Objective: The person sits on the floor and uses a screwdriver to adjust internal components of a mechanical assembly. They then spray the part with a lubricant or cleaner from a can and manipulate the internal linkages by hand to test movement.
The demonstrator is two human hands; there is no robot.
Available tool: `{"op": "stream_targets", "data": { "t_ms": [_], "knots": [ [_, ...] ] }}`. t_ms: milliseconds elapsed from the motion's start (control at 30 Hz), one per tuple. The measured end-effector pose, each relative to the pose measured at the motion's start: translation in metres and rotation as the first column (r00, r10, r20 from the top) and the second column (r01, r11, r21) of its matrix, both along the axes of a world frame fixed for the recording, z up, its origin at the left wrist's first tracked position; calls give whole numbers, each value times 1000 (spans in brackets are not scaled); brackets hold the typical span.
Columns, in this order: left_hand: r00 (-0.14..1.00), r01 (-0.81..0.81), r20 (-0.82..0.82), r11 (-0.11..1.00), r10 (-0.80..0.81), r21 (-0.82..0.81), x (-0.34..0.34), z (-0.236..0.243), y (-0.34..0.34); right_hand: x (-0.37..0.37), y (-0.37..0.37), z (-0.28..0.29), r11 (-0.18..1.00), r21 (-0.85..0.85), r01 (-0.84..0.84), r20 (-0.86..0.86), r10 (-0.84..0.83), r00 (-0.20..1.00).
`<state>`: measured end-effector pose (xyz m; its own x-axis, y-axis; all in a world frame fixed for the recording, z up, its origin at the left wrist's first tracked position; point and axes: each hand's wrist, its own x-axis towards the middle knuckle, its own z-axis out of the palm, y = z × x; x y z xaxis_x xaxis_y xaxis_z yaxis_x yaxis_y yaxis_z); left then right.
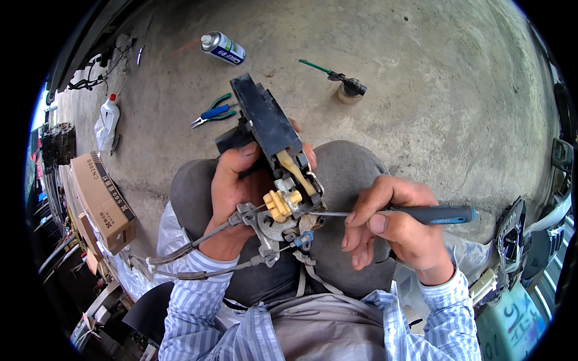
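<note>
My left hand [230, 189] is wrapped round a car door latch [269, 123], holding it tilted above my knees. The latch has a black plastic housing, a metal lower end and a yellow plastic piece [278, 206]. Two sheathed cables [201, 242] run from its lower end toward the left, past my left wrist. In my right hand [400, 222] is a screwdriver [436, 215] with a grey and blue handle, pinched between thumb and fingers. Its shaft points left, and the tip reaches the latch's metal end beside the yellow piece. Exactly what the tip touches is too small to tell.
On the concrete floor ahead lie a spray can [226, 49] with a red straw and pliers [211, 114]. A green-handled tool [328, 71] rests across a small jar [349, 94]. Leftward are a white bottle [107, 123] and a cardboard box [99, 204]. Car parts [512, 237] lie at right.
</note>
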<state>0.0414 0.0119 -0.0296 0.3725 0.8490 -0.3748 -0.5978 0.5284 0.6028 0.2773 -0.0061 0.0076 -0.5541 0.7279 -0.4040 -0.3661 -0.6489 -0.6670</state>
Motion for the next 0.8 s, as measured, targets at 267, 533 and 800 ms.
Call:
{"op": "stream_targets", "data": {
  "t_ms": [267, 533, 800],
  "knots": [
    [998, 4, 62, 1000, -5, 19, -1, -2, 0, -1, 2, 2, 1000, 14, -21, 16, 21, 1000],
    [996, 12, 86, 1000, -14, 27, -2, -4, -1, -6, -1, 7, 995, 95, -37, 89, 28, 996],
    [993, 8, 119, 999, -12, 31, -3, -6, -1, 0, -2, 1, 999, 48, -14, 29, 12, 999]
  ]
}}
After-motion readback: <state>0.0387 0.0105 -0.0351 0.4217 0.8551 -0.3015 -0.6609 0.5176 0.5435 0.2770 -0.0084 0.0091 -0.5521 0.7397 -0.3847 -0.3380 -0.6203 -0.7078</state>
